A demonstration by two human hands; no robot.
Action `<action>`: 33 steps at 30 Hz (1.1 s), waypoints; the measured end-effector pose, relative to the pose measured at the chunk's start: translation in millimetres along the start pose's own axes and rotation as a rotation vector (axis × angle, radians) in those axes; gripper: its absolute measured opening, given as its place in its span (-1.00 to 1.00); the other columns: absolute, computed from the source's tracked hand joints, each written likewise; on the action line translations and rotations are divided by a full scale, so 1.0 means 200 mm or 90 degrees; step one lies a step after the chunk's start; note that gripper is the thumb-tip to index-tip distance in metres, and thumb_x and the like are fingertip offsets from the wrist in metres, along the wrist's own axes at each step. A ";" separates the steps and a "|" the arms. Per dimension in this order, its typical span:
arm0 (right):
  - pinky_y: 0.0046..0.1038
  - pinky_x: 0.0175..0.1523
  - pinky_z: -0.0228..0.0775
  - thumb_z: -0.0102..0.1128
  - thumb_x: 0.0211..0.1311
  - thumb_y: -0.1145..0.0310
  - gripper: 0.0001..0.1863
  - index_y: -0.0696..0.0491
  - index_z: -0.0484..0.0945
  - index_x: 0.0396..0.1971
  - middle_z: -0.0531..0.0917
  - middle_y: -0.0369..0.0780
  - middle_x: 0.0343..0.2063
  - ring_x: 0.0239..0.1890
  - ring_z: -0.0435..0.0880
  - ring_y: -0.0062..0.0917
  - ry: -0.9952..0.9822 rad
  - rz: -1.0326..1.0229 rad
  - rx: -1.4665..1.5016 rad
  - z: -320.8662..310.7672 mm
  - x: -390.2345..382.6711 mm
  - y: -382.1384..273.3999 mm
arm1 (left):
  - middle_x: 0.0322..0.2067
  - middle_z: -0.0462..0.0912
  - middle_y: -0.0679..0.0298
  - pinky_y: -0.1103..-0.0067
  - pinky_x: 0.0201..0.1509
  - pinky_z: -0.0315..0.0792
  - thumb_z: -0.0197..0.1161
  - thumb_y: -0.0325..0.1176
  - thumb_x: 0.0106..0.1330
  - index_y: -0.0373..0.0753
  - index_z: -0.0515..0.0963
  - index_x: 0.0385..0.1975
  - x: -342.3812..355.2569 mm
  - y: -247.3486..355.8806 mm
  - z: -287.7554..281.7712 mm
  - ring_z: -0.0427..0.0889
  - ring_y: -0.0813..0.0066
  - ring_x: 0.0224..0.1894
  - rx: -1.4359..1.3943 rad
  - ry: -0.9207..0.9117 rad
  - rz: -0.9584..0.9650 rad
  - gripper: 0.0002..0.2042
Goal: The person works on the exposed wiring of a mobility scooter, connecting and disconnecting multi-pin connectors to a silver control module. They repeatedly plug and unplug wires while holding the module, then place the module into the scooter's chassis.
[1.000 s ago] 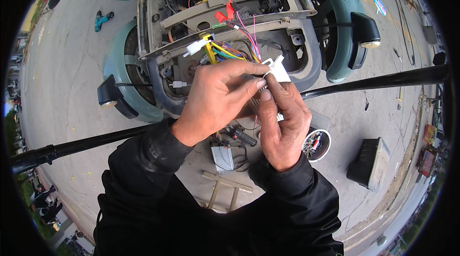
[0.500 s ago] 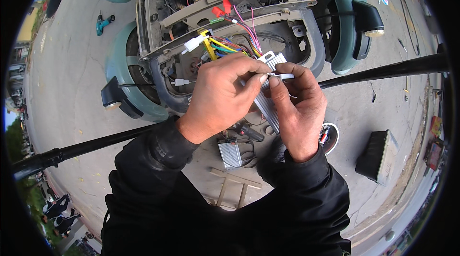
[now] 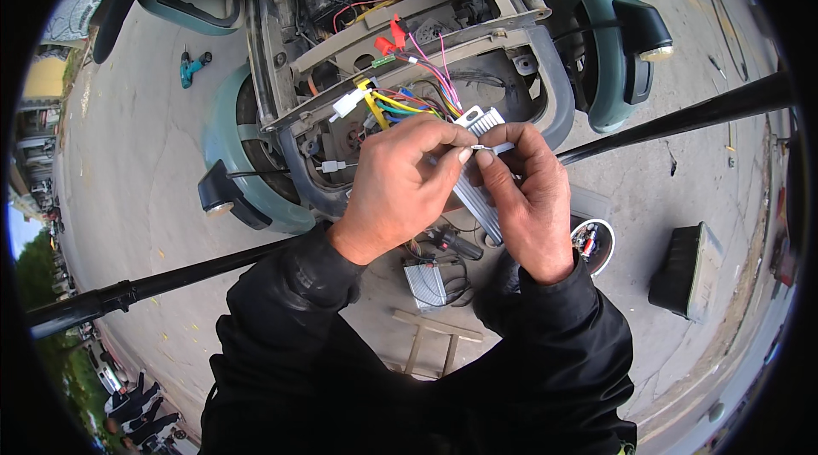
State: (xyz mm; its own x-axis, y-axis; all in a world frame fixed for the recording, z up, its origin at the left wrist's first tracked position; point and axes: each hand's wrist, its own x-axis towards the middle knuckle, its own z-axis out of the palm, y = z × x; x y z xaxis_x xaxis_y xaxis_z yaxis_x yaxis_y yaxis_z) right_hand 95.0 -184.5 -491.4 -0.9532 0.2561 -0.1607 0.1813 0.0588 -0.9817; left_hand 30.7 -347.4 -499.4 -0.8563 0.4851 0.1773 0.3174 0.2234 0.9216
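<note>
My left hand point(image 3: 396, 182) is closed in a pinch, thumb and forefinger on a small silvery piece that looks like a wire terminal point(image 3: 476, 147). Fingertip to fingertip with it, my right hand point(image 3: 532, 216) pinches a small flat white piece point(image 3: 504, 147). Whether the two pieces are joined is too small to tell. Just below my hands lies a silver finned controller box point(image 3: 480, 204), partly covered by my fingers. A bundle of coloured wires point(image 3: 439, 80) rises behind it, with a white plug point(image 3: 348, 104) and red-capped leads point(image 3: 390, 39).
An opened vehicle front point(image 3: 558, 89) with green fenders point(image 3: 247, 135) surrounds the wiring. Black bars point(image 3: 170, 272) reach out on both sides. On the ground are a drill point(image 3: 194, 68), another silver box point(image 3: 424, 285), a wooden stool point(image 3: 434, 331), a white bucket point(image 3: 607, 246) and a black bin point(image 3: 677, 272).
The whole view has shifted slightly. My hands keep nearly the same pinch, and the white piece has tilted and shows less beyond my right fingers.
</note>
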 end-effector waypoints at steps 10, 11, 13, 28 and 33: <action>-0.45 -0.33 0.47 0.21 0.38 0.53 -0.87 0.20 0.53 -0.14 0.65 -0.19 -0.54 -0.50 0.59 -0.58 -0.037 -0.018 -0.020 -0.02 0.02 -0.01 | -0.26 0.69 0.28 0.69 -0.35 0.54 0.29 -0.59 0.42 -0.43 0.63 -0.13 0.01 -0.02 0.01 0.64 0.69 -0.33 0.000 -0.021 -0.021 -0.90; -0.45 -0.33 0.47 0.22 0.38 0.52 -0.87 0.20 0.53 -0.15 0.65 -0.18 -0.54 -0.50 0.61 -0.57 -0.039 0.002 -0.022 -0.03 0.03 -0.01 | -0.27 0.68 0.29 0.69 -0.35 0.53 0.29 -0.59 0.43 -0.43 0.63 -0.13 0.01 -0.02 0.01 0.64 0.70 -0.34 -0.004 -0.025 -0.029 -0.90; -0.44 -0.33 0.48 0.22 0.38 0.51 -0.87 0.21 0.53 -0.15 0.66 -0.16 -0.55 -0.51 0.62 -0.55 -0.040 -0.025 -0.030 -0.03 0.03 -0.01 | -0.28 0.68 0.29 0.69 -0.37 0.51 0.27 -0.58 0.44 -0.43 0.62 -0.12 0.01 -0.02 0.01 0.64 0.70 -0.37 -0.012 -0.027 -0.019 -0.90; -0.43 -0.35 0.48 0.24 0.37 0.49 -0.87 0.21 0.53 -0.16 0.67 -0.13 -0.59 -0.54 0.65 -0.51 -0.033 -0.037 -0.057 -0.03 0.03 -0.02 | -0.29 0.69 0.29 0.69 -0.38 0.49 0.27 -0.57 0.45 -0.44 0.62 -0.11 0.00 -0.02 0.01 0.63 0.71 -0.42 -0.065 -0.017 -0.044 -0.89; -0.42 -0.34 0.48 0.23 0.37 0.50 -0.87 0.21 0.54 -0.17 0.67 -0.13 -0.57 -0.53 0.66 -0.52 -0.030 -0.054 -0.066 -0.02 0.03 -0.01 | -0.28 0.68 0.30 0.69 -0.39 0.49 0.28 -0.56 0.45 -0.45 0.63 -0.13 0.00 -0.01 0.01 0.62 0.71 -0.42 -0.061 -0.008 -0.043 -0.89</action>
State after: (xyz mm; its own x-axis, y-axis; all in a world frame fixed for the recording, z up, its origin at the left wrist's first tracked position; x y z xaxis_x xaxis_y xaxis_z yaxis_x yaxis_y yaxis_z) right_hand 89.8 -179.3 -489.1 -0.9759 0.2007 -0.0854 0.1220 0.1779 -0.9764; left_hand 30.8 -346.2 -501.1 -0.8688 0.4829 0.1095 0.2179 0.1744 0.9603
